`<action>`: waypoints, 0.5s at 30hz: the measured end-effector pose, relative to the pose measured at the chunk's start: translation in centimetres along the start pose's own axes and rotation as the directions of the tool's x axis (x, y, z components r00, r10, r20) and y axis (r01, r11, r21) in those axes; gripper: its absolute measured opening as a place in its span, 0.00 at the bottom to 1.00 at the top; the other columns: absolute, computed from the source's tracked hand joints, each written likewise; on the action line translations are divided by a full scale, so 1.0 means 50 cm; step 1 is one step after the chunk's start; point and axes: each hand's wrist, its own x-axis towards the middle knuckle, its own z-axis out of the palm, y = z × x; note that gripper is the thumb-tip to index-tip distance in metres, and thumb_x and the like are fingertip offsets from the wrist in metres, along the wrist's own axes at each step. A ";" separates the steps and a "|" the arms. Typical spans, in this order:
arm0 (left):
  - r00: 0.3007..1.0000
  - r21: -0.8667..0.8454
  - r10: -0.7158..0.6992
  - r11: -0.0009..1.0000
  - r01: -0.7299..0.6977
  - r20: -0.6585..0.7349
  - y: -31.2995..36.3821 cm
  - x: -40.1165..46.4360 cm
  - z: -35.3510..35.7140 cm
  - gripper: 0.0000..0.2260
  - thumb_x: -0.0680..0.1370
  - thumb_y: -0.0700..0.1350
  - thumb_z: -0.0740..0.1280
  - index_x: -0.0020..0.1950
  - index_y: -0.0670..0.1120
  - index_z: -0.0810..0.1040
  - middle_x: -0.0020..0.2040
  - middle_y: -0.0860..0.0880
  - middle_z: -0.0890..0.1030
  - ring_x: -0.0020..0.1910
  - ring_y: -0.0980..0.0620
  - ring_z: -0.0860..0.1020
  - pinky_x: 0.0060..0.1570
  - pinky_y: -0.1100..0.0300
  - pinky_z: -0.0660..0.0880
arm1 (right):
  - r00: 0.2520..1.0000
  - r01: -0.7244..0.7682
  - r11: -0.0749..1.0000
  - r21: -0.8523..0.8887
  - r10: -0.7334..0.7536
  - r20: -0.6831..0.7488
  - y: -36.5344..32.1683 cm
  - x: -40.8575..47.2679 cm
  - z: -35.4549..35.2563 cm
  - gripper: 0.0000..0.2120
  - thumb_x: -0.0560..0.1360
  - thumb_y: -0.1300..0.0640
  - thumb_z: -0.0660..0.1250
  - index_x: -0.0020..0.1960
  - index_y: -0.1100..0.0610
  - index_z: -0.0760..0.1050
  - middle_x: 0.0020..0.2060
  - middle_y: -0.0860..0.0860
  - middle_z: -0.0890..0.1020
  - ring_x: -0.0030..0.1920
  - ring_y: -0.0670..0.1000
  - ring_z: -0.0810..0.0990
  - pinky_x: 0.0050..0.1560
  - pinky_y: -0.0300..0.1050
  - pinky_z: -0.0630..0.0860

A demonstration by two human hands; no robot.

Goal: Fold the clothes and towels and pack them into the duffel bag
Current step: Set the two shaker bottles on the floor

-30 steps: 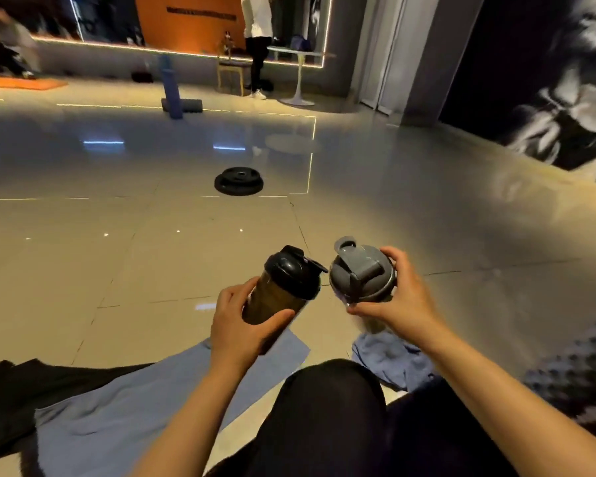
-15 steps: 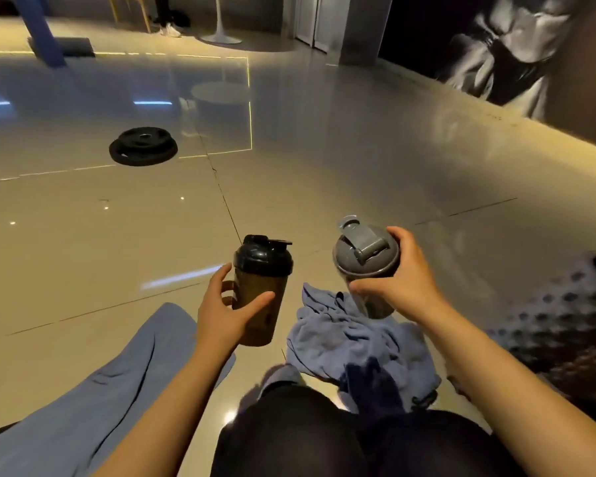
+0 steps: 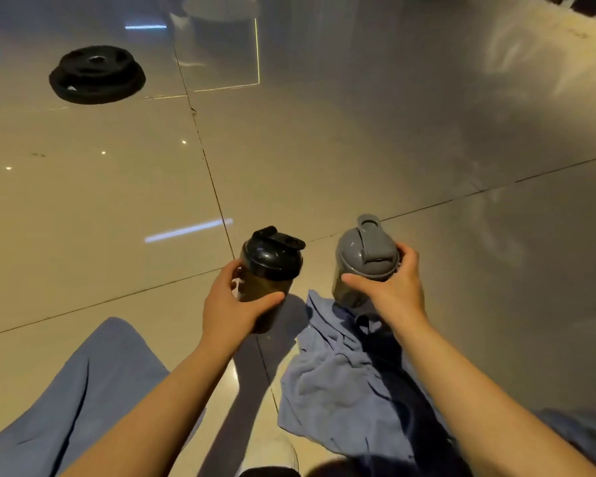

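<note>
My left hand grips a brown shaker bottle with a black lid, held upright just above the floor. My right hand grips a second shaker bottle with a grey lid from the side, over a crumpled blue towel. A flat blue towel lies spread on the floor at the lower left, partly under my left forearm. No duffel bag is in view.
A stack of black weight plates lies on the glossy tiled floor at the far left. A white shoe tip and dark trouser fabric show at the bottom edge.
The view has tilted further down and the bottles have come lower, closer to the floor. Both hands keep their hold on the bottles. The spotted mat at the right has left the view.
</note>
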 end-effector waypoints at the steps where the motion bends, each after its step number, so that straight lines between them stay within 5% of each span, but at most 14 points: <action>1: 1.000 0.006 0.003 1.000 -0.003 0.000 -0.016 0.021 0.015 0.32 0.65 0.48 0.80 0.64 0.58 0.68 0.57 0.59 0.74 0.58 0.53 0.73 0.56 0.58 0.71 | 1.000 -0.008 1.000 -0.011 0.008 -0.002 0.020 0.023 0.018 0.45 0.59 0.56 0.83 0.69 0.49 0.62 0.61 0.48 0.74 0.58 0.49 0.75 0.54 0.42 0.73; 4: 0.999 -0.011 -0.003 1.000 0.004 0.032 -0.062 0.077 0.065 0.33 0.65 0.47 0.80 0.63 0.58 0.67 0.55 0.64 0.73 0.58 0.55 0.73 0.53 0.63 0.72 | 0.999 -0.044 0.999 -0.009 0.044 0.002 0.078 0.088 0.070 0.47 0.60 0.56 0.82 0.71 0.49 0.60 0.64 0.49 0.73 0.60 0.50 0.74 0.57 0.42 0.72; 10: 0.999 -0.049 -0.031 0.998 0.033 0.039 -0.141 0.145 0.157 0.35 0.65 0.42 0.80 0.66 0.51 0.65 0.61 0.57 0.69 0.59 0.59 0.70 0.54 0.73 0.71 | 0.998 -0.043 0.998 -0.042 0.045 0.044 0.169 0.145 0.128 0.47 0.59 0.56 0.82 0.70 0.45 0.59 0.63 0.47 0.72 0.60 0.48 0.75 0.53 0.36 0.72; 15: 0.998 -0.141 -0.052 0.988 0.057 0.042 -0.172 0.143 0.192 0.36 0.64 0.36 0.80 0.64 0.51 0.64 0.59 0.60 0.69 0.54 0.74 0.72 0.49 0.76 0.72 | 0.998 -0.036 0.997 -0.071 0.039 0.045 0.178 0.158 0.132 0.50 0.59 0.56 0.82 0.72 0.48 0.56 0.66 0.48 0.69 0.63 0.48 0.73 0.54 0.33 0.70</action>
